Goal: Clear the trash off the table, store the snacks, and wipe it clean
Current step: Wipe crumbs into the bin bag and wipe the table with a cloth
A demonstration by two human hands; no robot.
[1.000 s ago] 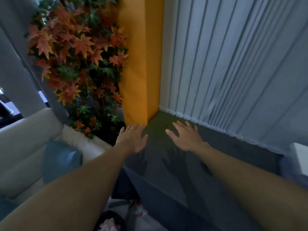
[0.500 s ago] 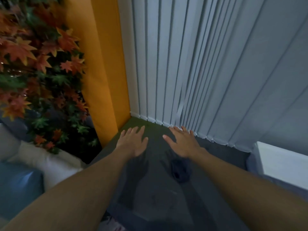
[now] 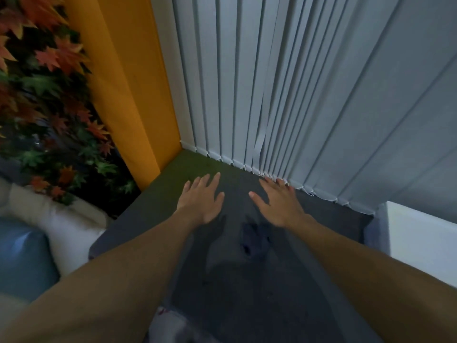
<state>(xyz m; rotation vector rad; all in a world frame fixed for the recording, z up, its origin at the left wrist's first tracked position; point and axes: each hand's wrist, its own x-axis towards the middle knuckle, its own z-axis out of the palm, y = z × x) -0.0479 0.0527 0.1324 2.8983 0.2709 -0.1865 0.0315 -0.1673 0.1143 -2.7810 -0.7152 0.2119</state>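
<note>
Both my arms stretch forward over a dark grey floor. My left hand is held flat with straight, spread fingers and holds nothing. My right hand is likewise flat and empty, its fingertips close to the bottom of the blinds. A small dark smudge-like patch lies on the floor just below the hands. No table, trash, snacks or cloth can be seen, apart from a blurred white and red scrap at the bottom edge.
Grey vertical blinds fill the back and right. An orange pillar stands left of them, beside artificial maple leaves. A white sofa with a blue cushion sits at the left; a white block at the right.
The view has swung right and closer to the blinds. Both hands stay flat and empty, now further forward; the plant and sofa have slid toward the left edge.
</note>
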